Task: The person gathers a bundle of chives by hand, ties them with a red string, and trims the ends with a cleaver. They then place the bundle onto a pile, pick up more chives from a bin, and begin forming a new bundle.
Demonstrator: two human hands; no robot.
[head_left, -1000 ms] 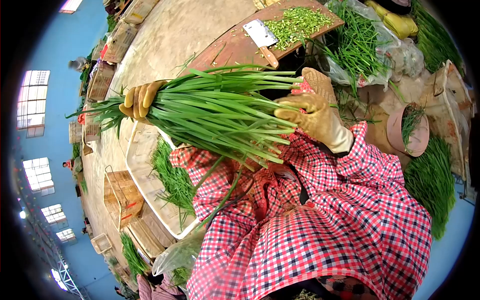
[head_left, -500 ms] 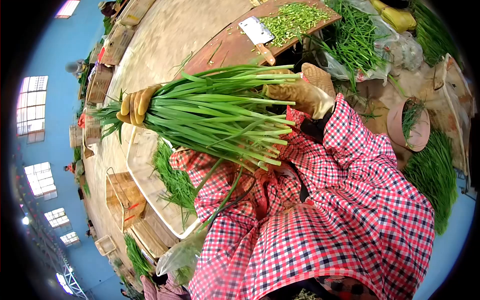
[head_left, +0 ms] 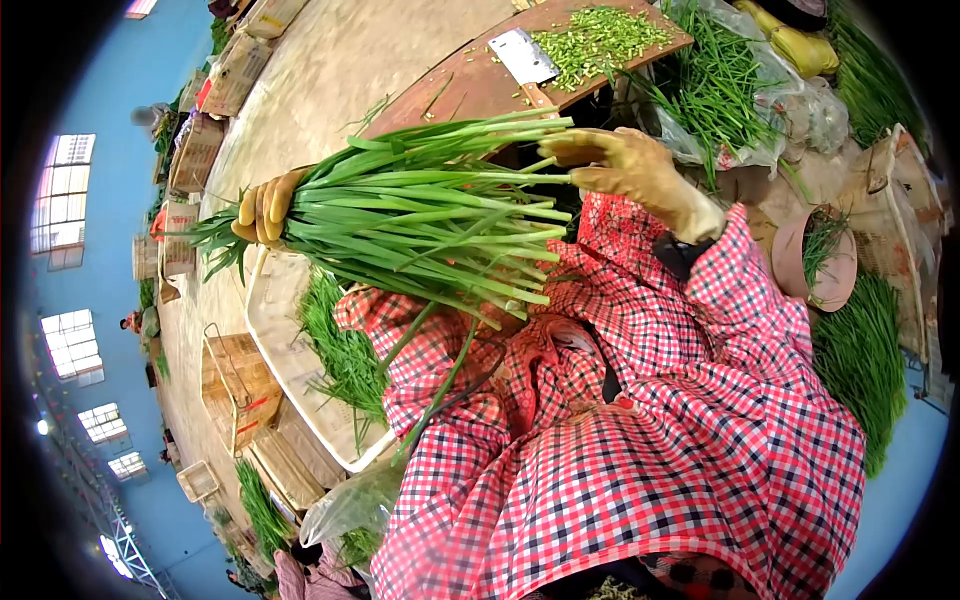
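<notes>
A thick bunch of garlic chives [head_left: 420,215] lies sideways in front of me, leaf tips to the left and pale cut ends to the right. My left hand [head_left: 266,210], in a tan work glove, is wrapped round the bunch near its leafy end. Beside the upper stem ends is my right hand [head_left: 630,168], also gloved, with its fingers stretched out toward them and apart. My red-and-white checked sleeves and smock fill the lower part of the view. The left wrist and forearm are partly hidden under the leaves.
Beyond the bunch, a cleaver [head_left: 524,58] and chopped stem pieces [head_left: 600,45] lie on a wooden board [head_left: 430,85]. More chives [head_left: 715,90] rest on plastic at upper right. A pale round container [head_left: 836,270] stands right. Left are a white-rimmed tray [head_left: 272,330] and a wooden crate [head_left: 240,385].
My right hand has come off the stem ends, moved right and spread its fingers. My left hand keeps its hold, and the bunch has shifted slightly left.
</notes>
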